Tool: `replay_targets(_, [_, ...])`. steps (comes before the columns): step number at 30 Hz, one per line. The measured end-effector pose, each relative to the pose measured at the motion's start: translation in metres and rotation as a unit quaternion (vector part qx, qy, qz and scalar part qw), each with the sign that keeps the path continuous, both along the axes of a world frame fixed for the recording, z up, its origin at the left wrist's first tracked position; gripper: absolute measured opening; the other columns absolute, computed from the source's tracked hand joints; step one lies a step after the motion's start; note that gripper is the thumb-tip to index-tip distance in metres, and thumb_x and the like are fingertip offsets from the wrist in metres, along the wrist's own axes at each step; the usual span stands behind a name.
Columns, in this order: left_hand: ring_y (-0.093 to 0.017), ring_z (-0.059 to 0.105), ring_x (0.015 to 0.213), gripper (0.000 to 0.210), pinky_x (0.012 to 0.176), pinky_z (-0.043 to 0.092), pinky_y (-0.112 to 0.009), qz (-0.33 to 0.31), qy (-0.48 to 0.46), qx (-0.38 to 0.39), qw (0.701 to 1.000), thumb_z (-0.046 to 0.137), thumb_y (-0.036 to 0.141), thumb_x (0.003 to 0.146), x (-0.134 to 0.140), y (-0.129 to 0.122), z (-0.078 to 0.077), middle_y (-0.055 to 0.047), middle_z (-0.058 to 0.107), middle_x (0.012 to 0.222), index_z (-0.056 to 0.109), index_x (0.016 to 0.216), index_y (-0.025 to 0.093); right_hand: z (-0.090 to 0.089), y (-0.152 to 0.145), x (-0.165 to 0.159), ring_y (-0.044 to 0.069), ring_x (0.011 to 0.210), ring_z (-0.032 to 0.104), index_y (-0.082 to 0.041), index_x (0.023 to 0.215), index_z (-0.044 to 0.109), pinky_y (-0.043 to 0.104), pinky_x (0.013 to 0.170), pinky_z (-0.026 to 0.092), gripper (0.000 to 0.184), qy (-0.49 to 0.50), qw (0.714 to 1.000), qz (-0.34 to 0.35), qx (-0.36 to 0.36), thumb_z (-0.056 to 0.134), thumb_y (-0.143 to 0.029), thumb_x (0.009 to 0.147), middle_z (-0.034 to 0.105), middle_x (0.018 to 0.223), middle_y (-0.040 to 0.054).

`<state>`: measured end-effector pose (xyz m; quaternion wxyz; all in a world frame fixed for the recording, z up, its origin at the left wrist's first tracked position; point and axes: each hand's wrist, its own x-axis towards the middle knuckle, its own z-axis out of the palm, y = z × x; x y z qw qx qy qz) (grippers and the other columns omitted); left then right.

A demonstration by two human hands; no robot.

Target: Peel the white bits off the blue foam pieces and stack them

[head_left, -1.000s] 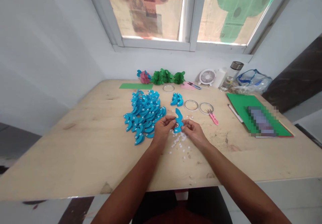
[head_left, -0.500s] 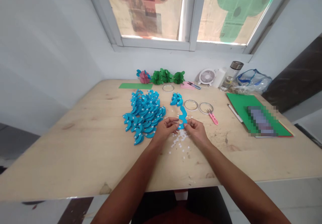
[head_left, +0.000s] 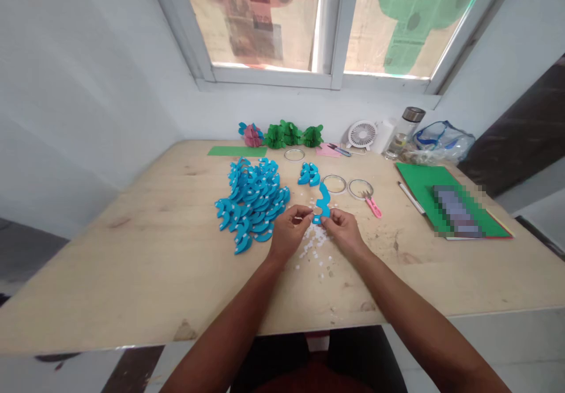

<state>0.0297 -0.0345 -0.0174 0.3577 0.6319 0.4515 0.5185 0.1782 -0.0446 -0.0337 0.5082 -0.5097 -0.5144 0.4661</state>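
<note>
A wavy blue paper strip [head_left: 324, 196] stands out from my fingers over the table. My right hand [head_left: 344, 230] pinches its near end between thumb and fingers. My left hand [head_left: 289, 231] is closed in a pinch just left of that end, its fingertips by a small white patch on the paper; what they hold, if anything, is too small to make out. Below the fingers lie many white paper scraps [head_left: 318, 237]. Left of my hands is a big heap of curved blue paper pieces [head_left: 253, 196] with white patches. A smaller blue paper cluster [head_left: 308, 173] lies beyond the strip.
Rolls of tape [head_left: 334, 184] and pink-handled scissors [head_left: 374, 205] lie to the right. Green folded-paper shapes [head_left: 289, 134], a small white fan [head_left: 362, 135] and a glass bottle [head_left: 404, 134] stand along the wall. Green sheets [head_left: 424, 175] lie at far right with a pen [head_left: 411, 197].
My left fingertips have come slightly away from the strip's near end. The strip has tilted a little to the right in my right hand.
</note>
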Motion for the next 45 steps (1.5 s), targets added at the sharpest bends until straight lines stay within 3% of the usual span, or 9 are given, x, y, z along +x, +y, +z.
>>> replay_targets(5, [-0.016,0.059,0.075,0.009,0.070,0.047,-0.029,0.031,0.173,0.212,0.961,0.055,0.022,0.078,0.003,-0.002,-0.008,-0.004,0.065,0.076,0.063,0.079,0.018,-0.002,0.002,0.001,0.009,0.048,0.036,-0.017,0.058,0.050,0.022,0.046,0.026,0.030,-0.018,1.000,-0.021,0.015,0.061,-0.043,0.069,0.043,0.052,-0.0041])
replay_targets(12, [-0.018,0.059,0.074,0.011,0.068,0.047,-0.029,0.035,0.240,0.282,0.928,0.051,0.018,0.081,0.005,0.001,-0.012,-0.005,0.066,0.076,0.061,0.079,0.018,-0.003,0.000,0.001,0.008,0.047,0.032,-0.017,0.059,0.050,0.023,0.046,0.025,0.030,-0.008,1.000,-0.025,0.006,0.062,-0.042,0.069,0.042,0.051,-0.0049])
replay_targets(27, [-0.017,0.059,0.073,0.015,0.066,0.046,-0.028,0.021,0.249,0.295,0.922,0.048,0.019,0.084,0.004,0.001,-0.010,-0.005,0.065,0.072,0.061,0.077,0.018,0.000,-0.001,0.000,0.007,0.045,0.029,-0.016,0.055,0.049,0.023,0.045,0.021,0.030,-0.010,0.999,-0.031,0.000,0.063,-0.039,0.069,0.038,0.047,-0.0059])
replay_targets(45, [-0.019,0.052,0.075,0.010,0.069,0.041,-0.031,-0.023,0.319,0.200,0.926,0.047,0.015,0.079,0.001,0.005,-0.014,-0.004,0.059,0.074,0.054,0.075,0.019,-0.003,-0.001,-0.001,0.007,0.045,0.027,-0.017,0.050,0.045,0.023,0.044,0.019,0.032,-0.025,0.999,-0.036,0.007,0.062,-0.039,0.068,0.033,0.046,-0.0065])
